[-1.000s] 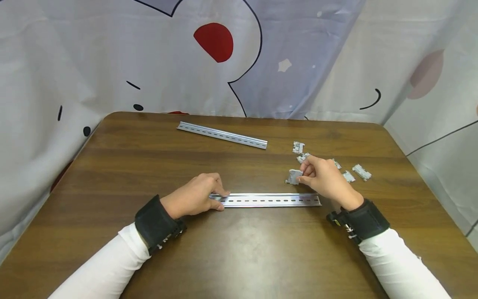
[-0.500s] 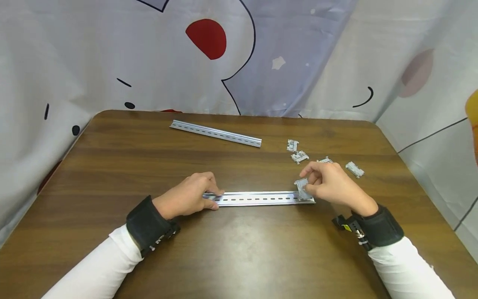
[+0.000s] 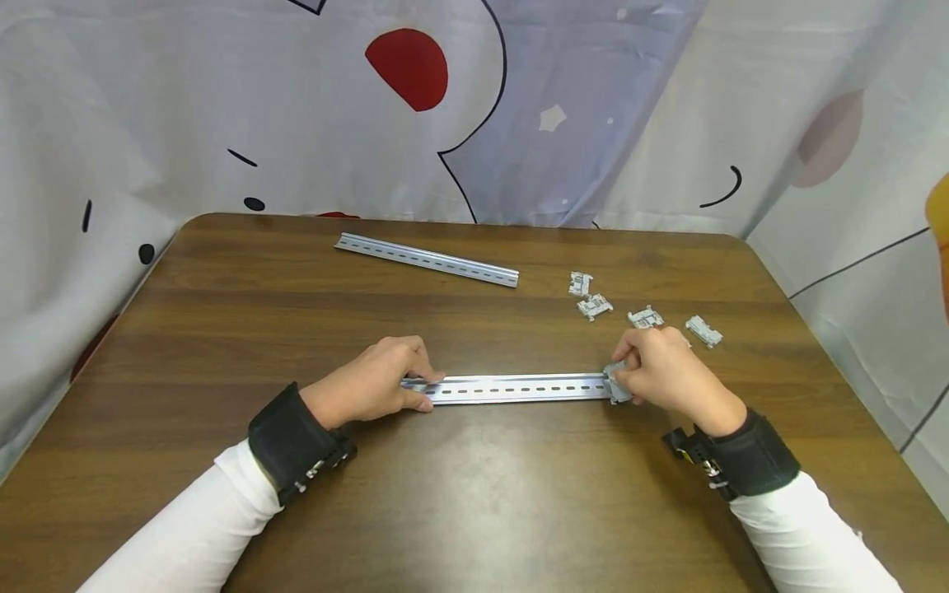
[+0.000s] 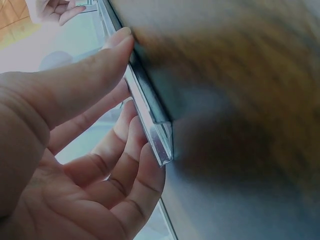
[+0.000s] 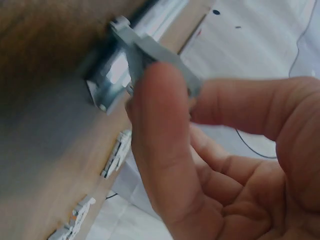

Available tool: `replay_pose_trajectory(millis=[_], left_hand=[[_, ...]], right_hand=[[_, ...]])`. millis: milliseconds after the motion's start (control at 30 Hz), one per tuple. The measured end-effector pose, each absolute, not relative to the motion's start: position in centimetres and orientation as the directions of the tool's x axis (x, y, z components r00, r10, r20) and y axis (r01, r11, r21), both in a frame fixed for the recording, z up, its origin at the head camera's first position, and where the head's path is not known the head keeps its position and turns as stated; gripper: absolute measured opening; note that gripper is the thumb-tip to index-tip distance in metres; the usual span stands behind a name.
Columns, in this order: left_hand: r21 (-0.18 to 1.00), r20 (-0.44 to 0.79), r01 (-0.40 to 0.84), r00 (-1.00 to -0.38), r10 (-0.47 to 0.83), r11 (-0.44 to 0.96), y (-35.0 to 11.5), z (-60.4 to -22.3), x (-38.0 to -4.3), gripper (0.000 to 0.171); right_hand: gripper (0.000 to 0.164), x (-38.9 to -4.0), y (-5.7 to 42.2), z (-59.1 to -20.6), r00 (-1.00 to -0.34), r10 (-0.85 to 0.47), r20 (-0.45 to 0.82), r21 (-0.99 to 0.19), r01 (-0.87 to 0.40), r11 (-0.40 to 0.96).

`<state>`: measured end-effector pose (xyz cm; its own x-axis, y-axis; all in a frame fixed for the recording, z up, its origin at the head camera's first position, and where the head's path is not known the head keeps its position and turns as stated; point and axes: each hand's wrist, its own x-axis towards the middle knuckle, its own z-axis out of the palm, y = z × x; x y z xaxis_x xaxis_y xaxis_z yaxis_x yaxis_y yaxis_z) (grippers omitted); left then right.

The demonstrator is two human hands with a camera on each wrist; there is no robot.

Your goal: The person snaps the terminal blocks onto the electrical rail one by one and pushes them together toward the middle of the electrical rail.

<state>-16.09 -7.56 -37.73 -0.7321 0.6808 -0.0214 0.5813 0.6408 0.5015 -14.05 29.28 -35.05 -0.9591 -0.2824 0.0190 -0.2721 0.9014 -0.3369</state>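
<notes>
A slotted silver DIN rail (image 3: pixel 519 389) lies lengthwise across the middle of the table. At its left end my left hand (image 3: pixel 374 380) grips it, thumb on the near edge and fingers along the far edge; the left wrist view shows the rail's open profile end (image 4: pixel 161 142) beside the fingertips. My right hand (image 3: pixel 667 375) pinches a thin grey terminal block (image 3: pixel 616 384) between thumb and index finger. The block is tilted over the rail's right end. In the right wrist view, the block (image 5: pixel 167 52) crosses the rail just in from its end, partly hidden by a fingertip.
Farther back on the wooden table (image 3: pixel 474 486) lies a second slotted rail (image 3: pixel 426 260), slightly angled. Several loose terminal blocks (image 3: pixel 595 307) are scattered beyond my right hand, one mostly hidden by it. A patterned curtain (image 3: pixel 578 115) hangs behind the table.
My right hand has brought the terminal block from behind the rail toward me, over the rail, and then right to its end. My left hand keeps its grip on the rail.
</notes>
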Motion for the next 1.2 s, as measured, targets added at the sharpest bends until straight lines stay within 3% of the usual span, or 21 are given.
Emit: replay_pose_trajectory(millis=[233,833,967,1200], left_hand=[[0.49,-0.013,0.605,-0.715,0.699,0.628,-7.5,-37.5,-16.2,0.036],[0.498,-0.02,0.598,-0.716,0.698,0.628,-7.2,-37.6,-16.3,0.035],[0.497,-0.026,0.592,-0.72,0.693,0.634,-7.2,-37.7,-16.2,0.036],[0.482,-0.009,0.603,-0.723,0.691,0.636,-7.5,-37.5,-16.1,0.036]], right_hand=[[0.012,-14.1,28.3,-35.5,-0.944,-0.294,0.151,-0.246,-0.324,0.914],[0.021,-15.0,26.6,-35.1,-0.972,-0.235,-0.011,-0.199,-0.228,0.953],[0.006,-14.8,27.6,-34.1,-0.959,-0.249,-0.135,-0.315,-0.196,0.929],[0.029,-15.8,31.1,-33.2,-0.843,-0.369,-0.391,-0.673,-0.012,0.739]])
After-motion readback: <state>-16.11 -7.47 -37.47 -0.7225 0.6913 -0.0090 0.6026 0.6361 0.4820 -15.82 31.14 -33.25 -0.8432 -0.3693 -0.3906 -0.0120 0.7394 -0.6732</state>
